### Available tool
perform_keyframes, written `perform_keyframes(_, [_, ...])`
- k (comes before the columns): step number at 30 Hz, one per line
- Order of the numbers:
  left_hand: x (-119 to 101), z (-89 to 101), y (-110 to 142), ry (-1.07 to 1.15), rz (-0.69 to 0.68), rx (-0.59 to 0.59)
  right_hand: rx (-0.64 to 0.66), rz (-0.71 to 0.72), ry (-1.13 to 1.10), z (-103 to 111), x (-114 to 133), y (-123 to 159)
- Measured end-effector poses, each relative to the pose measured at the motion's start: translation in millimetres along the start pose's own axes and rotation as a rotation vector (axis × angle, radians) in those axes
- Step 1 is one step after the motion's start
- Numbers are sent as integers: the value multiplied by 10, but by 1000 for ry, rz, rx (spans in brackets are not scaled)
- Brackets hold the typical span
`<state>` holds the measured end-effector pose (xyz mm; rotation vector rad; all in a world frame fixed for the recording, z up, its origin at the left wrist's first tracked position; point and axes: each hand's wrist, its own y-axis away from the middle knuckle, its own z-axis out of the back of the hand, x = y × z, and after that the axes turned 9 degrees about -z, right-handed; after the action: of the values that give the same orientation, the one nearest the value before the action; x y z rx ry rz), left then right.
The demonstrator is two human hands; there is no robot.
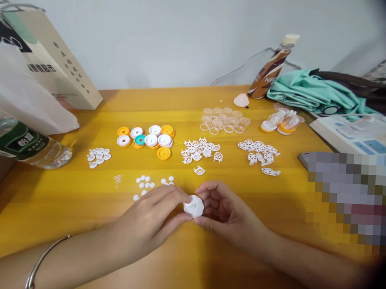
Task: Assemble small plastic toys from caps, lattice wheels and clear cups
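Observation:
A small white round plastic part (194, 207) is held just above the table, its broad face turned up. My left hand (159, 207) grips its left edge between fingers and thumb. On the other side my right hand (226, 211) holds the right edge, fingers curled. Small white gears (145, 183) lie partly hidden behind my left hand. Beyond my hands are white spoked pieces (195, 150), with one (199, 170) apart from the pile. White and orange round caps (151, 140), one with a teal centre, stand grouped further left.
Clear plastic cups (225, 120), flat white cut-out plates (259, 150), white knobbed parts (98, 156) and tiny rings (117, 180) lie on the wooden table (88, 216). A water bottle (28, 142) and paper bag (64, 68) flank the left; a drink bottle (269, 73) and teal cloth (312, 92) the right.

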<state>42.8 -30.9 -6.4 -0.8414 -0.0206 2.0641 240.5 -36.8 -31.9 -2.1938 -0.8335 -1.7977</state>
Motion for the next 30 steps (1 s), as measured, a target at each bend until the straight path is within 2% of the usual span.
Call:
perform_keyframes(5, [14,5,-6,-30,-68,-30,28,-68,-116,17,15,-24])
perform_keyframes(13, [46,2,1,-90,-85,-49,35,-177,-205,59,69,-26])
perform_keyframes(18, [44,-7,49,-85,-31,-56,50,-152,-186,60,27,-25])
perform_keyframes(21, [23,91,4,-111,-13,-28,4,-138,-142,63,4,-24])
perform_keyframes(25, [109,335,-332,-221,-68,-77,-75,-116,-112,66,7,-25])
perform_keyframes(28, [340,426,-771,-345,-72,-85,-89,-102,-97,59,15,-26])
perform_keyframes(30, [549,391,-1073,-388,-77,-64,-95,-89,-86,52,16,-24])
